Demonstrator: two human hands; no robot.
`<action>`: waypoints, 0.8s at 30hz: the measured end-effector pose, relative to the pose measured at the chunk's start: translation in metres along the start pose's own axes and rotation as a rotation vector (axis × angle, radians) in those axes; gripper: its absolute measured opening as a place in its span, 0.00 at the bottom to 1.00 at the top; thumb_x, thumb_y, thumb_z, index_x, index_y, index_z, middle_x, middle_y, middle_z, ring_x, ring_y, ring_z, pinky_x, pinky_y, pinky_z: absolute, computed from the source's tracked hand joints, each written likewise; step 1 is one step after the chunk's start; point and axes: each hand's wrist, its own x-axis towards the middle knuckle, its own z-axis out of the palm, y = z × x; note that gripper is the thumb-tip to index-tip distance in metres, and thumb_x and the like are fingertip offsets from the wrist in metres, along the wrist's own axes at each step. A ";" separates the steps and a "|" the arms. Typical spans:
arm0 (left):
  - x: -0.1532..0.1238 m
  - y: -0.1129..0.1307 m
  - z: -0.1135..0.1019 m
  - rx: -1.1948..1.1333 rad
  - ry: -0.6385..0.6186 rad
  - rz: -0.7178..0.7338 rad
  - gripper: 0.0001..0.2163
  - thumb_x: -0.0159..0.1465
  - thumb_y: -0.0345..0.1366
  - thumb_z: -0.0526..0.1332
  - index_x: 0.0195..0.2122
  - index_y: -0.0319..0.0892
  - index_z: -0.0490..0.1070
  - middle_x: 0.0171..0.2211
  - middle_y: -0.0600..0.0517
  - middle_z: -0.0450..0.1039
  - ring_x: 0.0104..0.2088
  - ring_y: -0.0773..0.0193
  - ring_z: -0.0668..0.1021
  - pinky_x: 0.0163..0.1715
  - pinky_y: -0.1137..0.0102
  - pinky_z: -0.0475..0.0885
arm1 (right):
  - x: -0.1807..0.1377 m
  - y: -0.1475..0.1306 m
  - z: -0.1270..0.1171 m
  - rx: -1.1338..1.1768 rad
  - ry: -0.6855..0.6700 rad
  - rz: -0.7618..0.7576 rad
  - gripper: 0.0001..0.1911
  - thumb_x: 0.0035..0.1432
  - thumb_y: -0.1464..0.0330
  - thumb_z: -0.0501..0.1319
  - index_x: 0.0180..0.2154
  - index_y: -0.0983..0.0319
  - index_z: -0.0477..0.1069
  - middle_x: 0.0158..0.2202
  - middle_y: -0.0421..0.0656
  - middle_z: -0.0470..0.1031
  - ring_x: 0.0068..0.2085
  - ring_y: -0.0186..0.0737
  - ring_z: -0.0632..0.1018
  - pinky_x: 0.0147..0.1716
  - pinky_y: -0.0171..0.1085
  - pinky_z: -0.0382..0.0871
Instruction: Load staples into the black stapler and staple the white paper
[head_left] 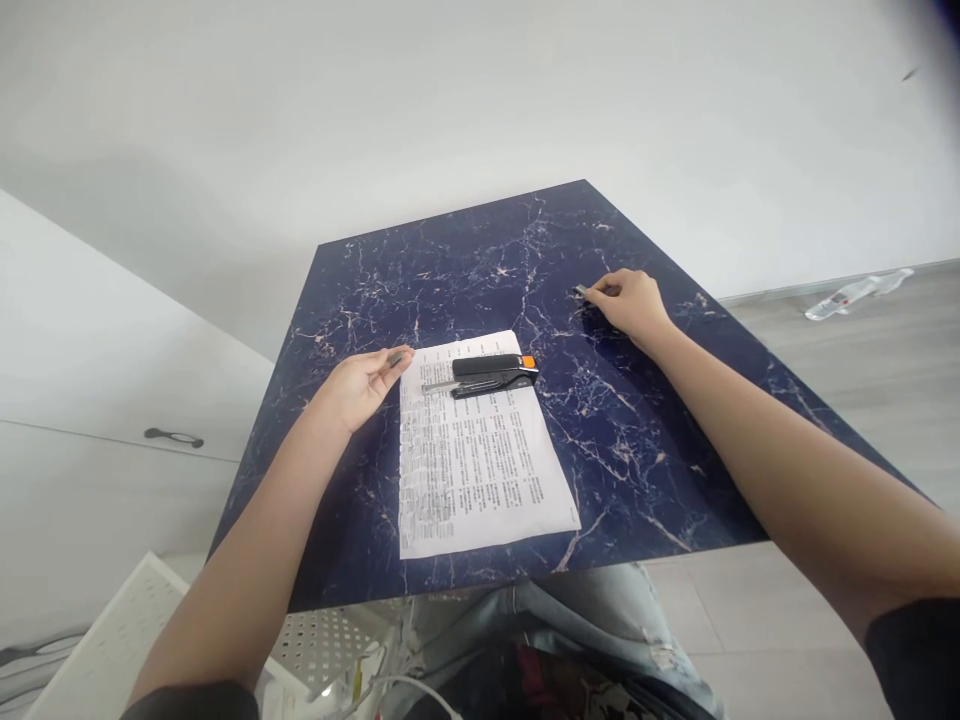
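A black stapler point(491, 368) with an orange end lies on its side across a printed sheet of paper point(487, 460). A thin metal part of it sticks out to the left over the print. At the sheet's upper left corner, my left hand point(364, 388) pinches a small grey piece point(395, 358), its kind too small to make out. Further off on the right, my right hand point(630, 302) has thumb and fingers closed on a small dark piece with a shiny edge point(580, 292), just at the tabletop. What that piece is, I cannot tell.
The dark blue marbled table point(465, 260) stands against a white wall. A clear plastic item point(859, 294) lies on the floor at the right. Below the left edge is a white perforated basket point(330, 640) with a white cable. A cabinet with a dark handle point(174, 437) is at left.
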 end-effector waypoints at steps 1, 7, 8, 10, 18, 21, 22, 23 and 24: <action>-0.001 -0.001 0.000 0.004 -0.005 0.017 0.16 0.73 0.17 0.54 0.35 0.29 0.81 0.45 0.35 0.83 0.43 0.63 0.87 0.52 0.74 0.84 | 0.000 0.000 0.000 -0.001 -0.002 -0.005 0.09 0.59 0.60 0.67 0.31 0.58 0.78 0.35 0.51 0.81 0.39 0.55 0.79 0.46 0.53 0.73; 0.001 -0.008 -0.002 0.137 0.001 0.138 0.15 0.74 0.20 0.57 0.35 0.29 0.83 0.44 0.37 0.84 0.37 0.69 0.86 0.43 0.80 0.83 | 0.000 -0.004 -0.001 -0.011 -0.014 0.009 0.07 0.59 0.63 0.67 0.32 0.59 0.79 0.34 0.50 0.80 0.39 0.54 0.78 0.47 0.53 0.73; 0.002 -0.009 -0.003 0.159 0.009 0.146 0.15 0.75 0.22 0.57 0.35 0.30 0.83 0.42 0.38 0.84 0.35 0.69 0.85 0.40 0.80 0.83 | -0.001 -0.004 -0.001 -0.012 -0.013 0.011 0.06 0.59 0.63 0.67 0.32 0.59 0.79 0.34 0.50 0.80 0.39 0.54 0.78 0.47 0.53 0.72; 0.003 -0.010 -0.003 0.208 0.014 0.169 0.15 0.76 0.26 0.58 0.35 0.32 0.83 0.37 0.41 0.84 0.30 0.71 0.83 0.33 0.80 0.81 | -0.001 -0.005 -0.001 -0.011 -0.008 0.008 0.06 0.59 0.64 0.67 0.32 0.59 0.79 0.35 0.50 0.80 0.39 0.53 0.78 0.47 0.52 0.72; -0.003 -0.010 -0.002 0.304 -0.071 0.252 0.06 0.72 0.32 0.68 0.40 0.38 0.86 0.35 0.46 0.83 0.30 0.69 0.82 0.32 0.77 0.79 | -0.004 -0.006 -0.002 0.002 -0.020 0.007 0.06 0.58 0.63 0.67 0.33 0.59 0.79 0.37 0.52 0.82 0.41 0.56 0.79 0.46 0.53 0.72; -0.003 -0.011 -0.004 0.287 -0.106 0.276 0.02 0.66 0.31 0.73 0.40 0.41 0.86 0.39 0.46 0.84 0.35 0.67 0.84 0.39 0.73 0.82 | -0.004 -0.005 -0.002 0.007 -0.033 0.007 0.08 0.58 0.62 0.66 0.34 0.58 0.80 0.38 0.52 0.82 0.41 0.57 0.80 0.46 0.53 0.72; -0.003 -0.012 -0.004 0.287 -0.125 0.288 0.02 0.65 0.31 0.74 0.39 0.41 0.86 0.39 0.46 0.84 0.36 0.66 0.84 0.41 0.72 0.82 | -0.003 -0.005 -0.002 0.006 -0.033 0.007 0.08 0.58 0.61 0.66 0.34 0.58 0.80 0.38 0.52 0.82 0.42 0.57 0.80 0.45 0.53 0.72; -0.003 -0.013 -0.004 0.287 -0.143 0.297 0.03 0.64 0.31 0.74 0.39 0.41 0.86 0.40 0.47 0.84 0.37 0.65 0.85 0.43 0.71 0.83 | -0.003 -0.005 -0.002 0.003 -0.032 0.005 0.09 0.58 0.60 0.66 0.34 0.58 0.81 0.38 0.52 0.83 0.42 0.58 0.80 0.45 0.53 0.73; -0.003 -0.013 -0.004 0.285 -0.155 0.298 0.03 0.64 0.30 0.75 0.39 0.41 0.86 0.40 0.47 0.85 0.38 0.64 0.85 0.45 0.70 0.83 | -0.003 -0.004 -0.001 -0.002 -0.030 0.001 0.09 0.58 0.59 0.66 0.34 0.57 0.81 0.39 0.52 0.83 0.42 0.58 0.80 0.45 0.53 0.73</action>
